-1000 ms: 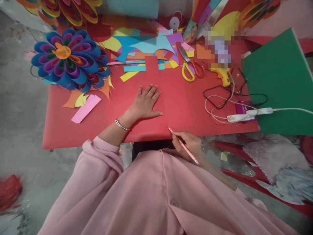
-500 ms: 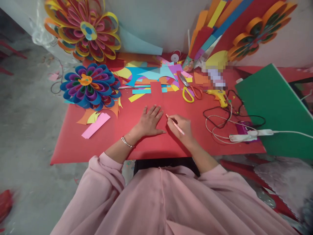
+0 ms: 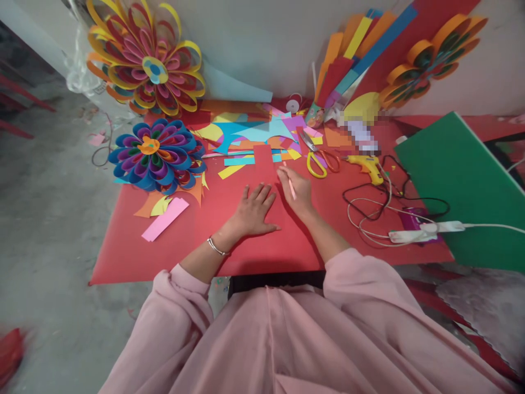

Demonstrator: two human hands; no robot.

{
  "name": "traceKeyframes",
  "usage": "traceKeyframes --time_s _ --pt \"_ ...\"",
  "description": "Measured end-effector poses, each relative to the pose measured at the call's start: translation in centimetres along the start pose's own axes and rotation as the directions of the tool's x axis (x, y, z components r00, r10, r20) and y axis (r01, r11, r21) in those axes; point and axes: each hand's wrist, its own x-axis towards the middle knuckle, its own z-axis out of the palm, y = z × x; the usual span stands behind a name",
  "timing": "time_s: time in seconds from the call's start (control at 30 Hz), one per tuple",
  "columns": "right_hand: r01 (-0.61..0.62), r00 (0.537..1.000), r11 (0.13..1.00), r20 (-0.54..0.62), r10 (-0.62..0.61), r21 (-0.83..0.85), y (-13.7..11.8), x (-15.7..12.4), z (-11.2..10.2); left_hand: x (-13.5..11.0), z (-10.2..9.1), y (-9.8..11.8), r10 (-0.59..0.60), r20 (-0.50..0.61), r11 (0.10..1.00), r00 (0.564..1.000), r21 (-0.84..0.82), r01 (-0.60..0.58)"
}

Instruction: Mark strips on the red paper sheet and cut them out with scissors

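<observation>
My left hand (image 3: pixel 255 210) lies flat with fingers spread, pressing on red paper. Beyond its fingertips a red paper strip (image 3: pixel 263 157) reaches toward the scraps. My right hand (image 3: pixel 298 189) grips a slim pink pencil (image 3: pixel 291 183) beside the right edge of that strip; I cannot tell whether the tip touches the paper. Scissors (image 3: pixel 315 158) with one yellow and one orange handle lie just past my right hand. Yellow and blue paper strips (image 3: pixel 238 161) rest partly beneath the red strip.
A blue and purple paper flower (image 3: pixel 158 154) and pink strips (image 3: pixel 165 219) lie on the left. A yellow glue gun (image 3: pixel 368 167), tangled cords and a white power strip (image 3: pixel 426 231) occupy the right, near a green board (image 3: pixel 463 186). Taller paper flowers lean on the wall.
My right hand has moved forward with the pencil, from beside my left hand to the red strip's right edge. My left hand stays flat. The view has shifted slightly.
</observation>
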Motion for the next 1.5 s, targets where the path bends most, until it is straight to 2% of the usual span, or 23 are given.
traceKeyframes --time_s 0.13,0.2,0.4,0.53,0.6,0.7,0.77,0.83,1.0,1.17,1.33,1.4,1.5 --pt "0.112 0.991 0.976 0.095 -0.096 -0.185 0.5 -3.8 -1.0 0.0 0.1 0.0 0.001 -0.005 1.0 1.0 0.003 -0.001" --pt "0.129 0.985 0.957 0.146 -0.093 -0.26 0.7 -5.2 -1.1 0.0 0.0 0.0 0.0 -0.007 1.0 1.0 0.004 0.0" --pt "0.113 0.978 0.949 0.199 -0.055 -0.295 0.6 -6.1 -0.9 0.5 -0.7 0.3 -0.027 0.026 0.999 0.999 0.03 0.026" --pt "0.111 0.979 0.966 0.195 -0.066 -0.231 1.8 -3.9 -2.5 0.8 -0.8 0.4 -0.025 0.06 0.999 0.998 0.041 0.023" --pt "0.062 0.992 0.96 0.121 -0.03 -0.275 3.0 -1.6 -3.8 0.8 -0.6 0.3 -0.02 0.051 0.999 0.998 0.038 0.018" --pt "-0.062 0.997 0.902 0.021 0.078 -0.428 4.7 2.6 -5.7 0.7 -0.4 0.1 -0.016 0.033 0.999 0.999 0.033 0.015" --pt "-0.18 0.964 0.786 0.052 0.26 -0.592 5.4 4.9 -6.5 0.6 -0.1 0.0 -0.012 0.028 0.999 1.0 0.033 0.012" --pt "-0.22 0.931 0.711 0.075 0.358 -0.668 5.9 6.5 -6.9 0.6 0.1 -0.2 -0.007 0.025 0.999 1.0 0.033 0.006" --pt "-0.243 0.904 0.653 0.076 0.42 -0.717 6.3 8.2 -7.1 0.6 0.7 -0.4 0.003 0.016 0.999 1.0 0.038 -0.004" --pt "-0.27 0.914 0.648 0.021 0.404 -0.712 6.0 7.6 -7.3 0.7 0.8 -0.5 -0.004 0.023 0.999 1.0 0.043 0.003" --pt "-0.293 0.943 0.714 -0.071 0.324 -0.636 6.8 6.4 -7.5 0.7 0.7 -0.5 0.0 0.022 0.999 1.0 0.045 -0.001" --pt "-0.282 0.954 0.753 -0.092 0.285 -0.594 7.4 7.3 -7.1 0.7 0.7 -0.4 -0.003 0.028 0.999 1.0 0.047 0.002" --pt "-0.221 0.974 0.817 -0.076 0.214 -0.533 8.1 10.6 -5.8 0.6 0.8 -0.5 -0.008 0.032 0.998 0.999 0.056 0.006"
